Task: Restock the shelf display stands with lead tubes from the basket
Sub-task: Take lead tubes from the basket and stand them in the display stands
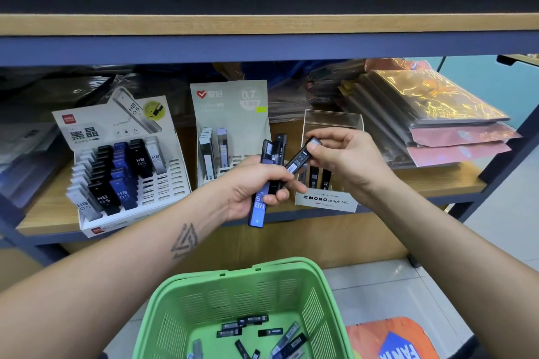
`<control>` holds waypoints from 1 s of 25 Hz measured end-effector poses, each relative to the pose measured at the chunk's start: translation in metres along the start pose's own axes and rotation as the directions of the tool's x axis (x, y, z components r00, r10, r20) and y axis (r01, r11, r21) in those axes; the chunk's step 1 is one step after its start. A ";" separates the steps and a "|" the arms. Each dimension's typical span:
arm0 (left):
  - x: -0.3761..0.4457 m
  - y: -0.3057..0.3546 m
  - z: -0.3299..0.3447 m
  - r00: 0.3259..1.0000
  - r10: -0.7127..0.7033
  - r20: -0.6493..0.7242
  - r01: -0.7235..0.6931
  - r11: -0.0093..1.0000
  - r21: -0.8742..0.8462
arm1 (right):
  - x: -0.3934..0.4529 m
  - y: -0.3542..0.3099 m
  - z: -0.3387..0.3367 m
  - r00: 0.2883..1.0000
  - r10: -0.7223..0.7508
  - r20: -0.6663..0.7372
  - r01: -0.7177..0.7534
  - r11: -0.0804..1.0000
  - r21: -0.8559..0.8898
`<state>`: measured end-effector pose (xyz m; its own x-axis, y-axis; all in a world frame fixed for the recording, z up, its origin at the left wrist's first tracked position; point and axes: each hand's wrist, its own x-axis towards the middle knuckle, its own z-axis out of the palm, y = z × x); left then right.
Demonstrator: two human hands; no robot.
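Lead tubes in hands: the left hand (256, 183) gripped a bundle of about three tubes (269, 172), one blue and marked HB, the others black; the exact count could not be told. The right hand (341, 154) pinched a single black tube (300, 159) by its upper end, its lower end touching the bundle.
Place relative to the MONO stand: both hands were held just in front of the MONO stand (326, 199), the single tube above its front label.
Tubes in the MONO stand: three black tubes (318, 178) stood upright in it.
Other stands: two, both left of the MONO stand; the middle stand (230, 114) was marked 0.7, the far-left stand (122, 154) held rows of black, blue and grey HB 0.5 tubes.
Basket: one green basket (245, 294) lay below the MONO stand, with roughly ten loose tubes (253, 329) on its bottom.
Shelf: the wooden shelf (437, 181) carried all three stands.
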<state>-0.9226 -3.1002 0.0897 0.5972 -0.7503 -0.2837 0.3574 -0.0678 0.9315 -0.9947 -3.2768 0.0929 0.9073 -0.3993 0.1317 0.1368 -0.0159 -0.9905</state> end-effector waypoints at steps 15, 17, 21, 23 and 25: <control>-0.025 0.013 -0.034 0.965 0.104 -0.241 -0.111 0.994 -0.017 | 0.006 -0.009 0.027 0.997 0.008 0.083 -0.015 0.997 0.082; -0.036 0.015 -0.042 0.933 0.158 -0.323 -0.147 0.987 0.059 | 0.006 -0.011 0.043 0.992 0.031 0.121 -0.045 0.992 0.116; -0.060 0.018 -0.061 0.885 0.215 -0.412 -0.173 0.975 0.137 | 0.011 -0.017 0.082 0.984 -0.038 0.172 0.036 0.999 0.019; -0.074 0.023 -0.077 0.866 0.215 -0.452 -0.190 0.977 0.100 | 0.014 -0.023 0.105 0.977 -0.073 0.202 0.083 0.996 -0.044; -0.088 0.029 -0.097 0.832 0.227 -0.506 -0.228 0.972 0.061 | 0.014 -0.032 0.127 0.964 -0.122 0.235 0.150 0.983 -0.104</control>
<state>-0.8947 -2.9720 0.1200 0.9415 -0.3065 -0.1399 0.1674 0.0655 0.9837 -0.9355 -3.1656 0.1311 0.9517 -0.1678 0.2572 0.2288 -0.1712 -0.9583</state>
